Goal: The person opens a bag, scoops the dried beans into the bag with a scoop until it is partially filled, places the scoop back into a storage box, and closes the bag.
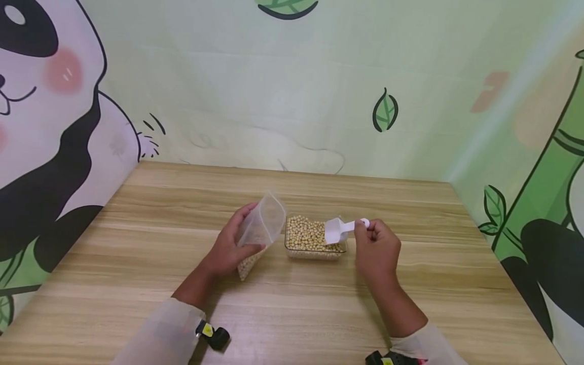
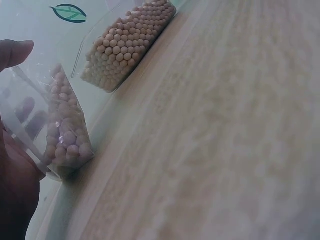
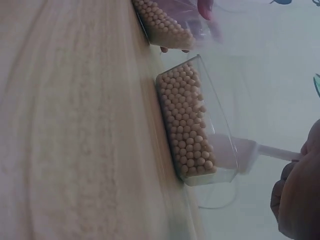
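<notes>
My left hand (image 1: 228,247) grips a clear plastic bag (image 1: 266,220), tilted with its mouth spread wide. Soybeans (image 2: 67,125) fill the lower part of the bag, as the left wrist view shows. In my right hand (image 1: 378,248) the handle of a small white scoop (image 1: 335,231) is pinched between thumb and fingers. The scoop's blade dips in over the right end of a clear rectangular box (image 1: 315,255), at the surface of the soybeans (image 1: 304,234) inside. Seen from the right wrist, the blade (image 3: 225,151) shows through the box wall beside the beans.
The box stands on a wood-grain table (image 1: 292,314), just right of the bag. A pale green printed wall (image 1: 255,101) with panda and leaf drawings closes off the back and sides. Each sleeve carries a small black wrist camera (image 1: 219,338).
</notes>
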A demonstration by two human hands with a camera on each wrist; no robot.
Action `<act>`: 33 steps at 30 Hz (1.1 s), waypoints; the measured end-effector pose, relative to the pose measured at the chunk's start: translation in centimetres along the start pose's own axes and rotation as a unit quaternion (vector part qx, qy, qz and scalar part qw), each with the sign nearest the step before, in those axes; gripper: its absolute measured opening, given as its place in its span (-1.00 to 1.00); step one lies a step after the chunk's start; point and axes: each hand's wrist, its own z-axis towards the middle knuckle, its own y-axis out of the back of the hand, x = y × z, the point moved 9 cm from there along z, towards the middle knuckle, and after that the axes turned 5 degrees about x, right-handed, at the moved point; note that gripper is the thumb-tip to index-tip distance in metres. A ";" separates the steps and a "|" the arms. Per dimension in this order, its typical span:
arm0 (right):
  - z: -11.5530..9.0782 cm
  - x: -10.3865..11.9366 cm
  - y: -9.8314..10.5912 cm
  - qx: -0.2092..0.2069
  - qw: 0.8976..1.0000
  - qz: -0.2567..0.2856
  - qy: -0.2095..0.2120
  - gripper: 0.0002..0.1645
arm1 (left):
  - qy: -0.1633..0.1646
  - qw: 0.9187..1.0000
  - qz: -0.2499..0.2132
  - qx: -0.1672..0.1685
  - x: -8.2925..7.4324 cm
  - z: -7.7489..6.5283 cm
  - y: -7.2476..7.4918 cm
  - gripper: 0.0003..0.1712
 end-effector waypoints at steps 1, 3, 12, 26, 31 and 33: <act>0.1 -0.3 0.1 0.000 1.000 0.001 -0.015 -0.71 | -0.005 1.000 0.001 0.000 -0.1 0.0 0.0 0.04; 0.3 -0.9 0.3 0.003 0.999 0.006 -0.046 -0.69 | -0.010 1.000 -0.005 0.000 -0.3 0.1 -0.1 0.03; 0.8 -3.7 -0.2 0.035 0.984 0.061 -0.164 -0.65 | -0.018 1.000 0.002 -0.009 -0.5 0.0 -0.1 -0.17; 0.4 -6.6 -1.6 0.072 0.928 0.216 -0.296 -0.64 | 0.006 1.000 -0.005 0.006 0.0 -0.1 -0.2 -0.22; 0.2 -7.1 -2.1 0.099 0.911 0.237 -0.323 -0.64 | 0.014 1.000 -0.006 0.008 0.1 -0.1 -0.3 -0.21; 0.1 -7.2 -2.2 0.111 0.906 0.241 -0.331 -0.66 | 0.017 1.000 -0.006 0.009 0.1 -0.1 -0.3 -0.21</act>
